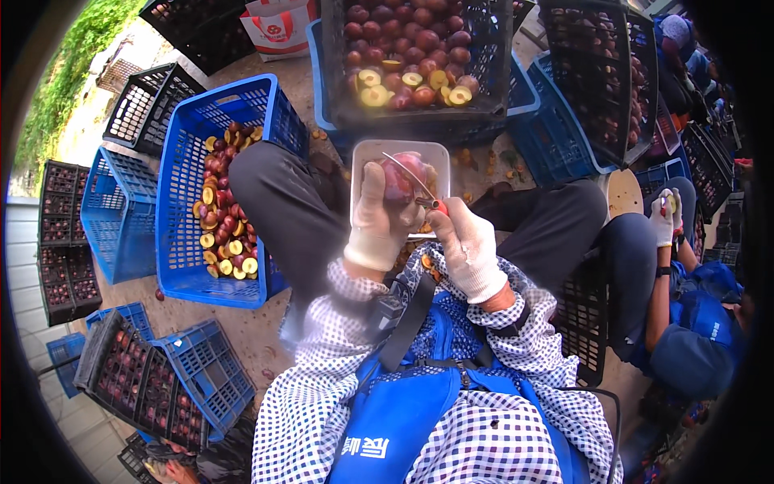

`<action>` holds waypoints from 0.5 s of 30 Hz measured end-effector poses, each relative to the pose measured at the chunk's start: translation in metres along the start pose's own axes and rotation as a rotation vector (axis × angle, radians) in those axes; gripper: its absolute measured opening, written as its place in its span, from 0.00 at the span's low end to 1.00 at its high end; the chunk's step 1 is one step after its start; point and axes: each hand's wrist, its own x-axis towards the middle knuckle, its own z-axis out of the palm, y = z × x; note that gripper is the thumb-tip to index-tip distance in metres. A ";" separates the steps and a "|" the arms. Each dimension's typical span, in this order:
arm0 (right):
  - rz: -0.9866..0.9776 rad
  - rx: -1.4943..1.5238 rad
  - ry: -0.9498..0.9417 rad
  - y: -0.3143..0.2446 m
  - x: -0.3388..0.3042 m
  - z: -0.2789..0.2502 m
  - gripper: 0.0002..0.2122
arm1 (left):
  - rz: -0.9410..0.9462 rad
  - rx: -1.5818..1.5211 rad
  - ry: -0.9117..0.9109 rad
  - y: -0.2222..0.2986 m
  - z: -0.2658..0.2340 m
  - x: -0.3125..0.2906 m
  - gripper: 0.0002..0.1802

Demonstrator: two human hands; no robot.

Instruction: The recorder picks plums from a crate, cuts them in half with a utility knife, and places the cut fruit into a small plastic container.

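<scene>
My left hand (377, 222), in a white knit glove, is closed around a dark red plum (397, 184). In my right hand (468, 248), also gloved, is a small curved knife (414, 171) with a red-orange handle; its blade lies across the plum. Both hands are over a translucent white plastic tub (403, 146) between my knees, its contents mostly hidden by the hands and fruit. Just beyond it stands a black crate (484, 48) of whole plums, with several cut yellow halves at its near side. The blue crate (181, 234) to my left holds many plum halves.
Blue crates (121, 214) and black crates (149, 109) crowd the left; more stacked plum crates (597, 81) stand far right. At right sits a co-worker with gloved hands (665, 214). A white-and-red bag (278, 31) stands at the back. Orange scraps (516, 165) litter the ground.
</scene>
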 end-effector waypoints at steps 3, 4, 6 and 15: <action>-0.020 -0.004 0.043 0.004 -0.001 0.006 0.07 | -0.007 0.018 0.042 0.002 0.002 -0.002 0.43; -0.017 -0.006 0.043 0.007 -0.001 0.009 0.07 | -0.009 0.025 0.055 0.005 0.003 -0.002 0.43; -0.071 -0.125 0.070 0.011 0.003 0.013 0.08 | 0.058 0.399 -0.031 0.015 0.002 -0.007 0.45; -0.073 0.336 -0.034 0.014 0.007 0.013 0.07 | 0.096 0.080 -0.037 -0.002 0.018 -0.011 0.41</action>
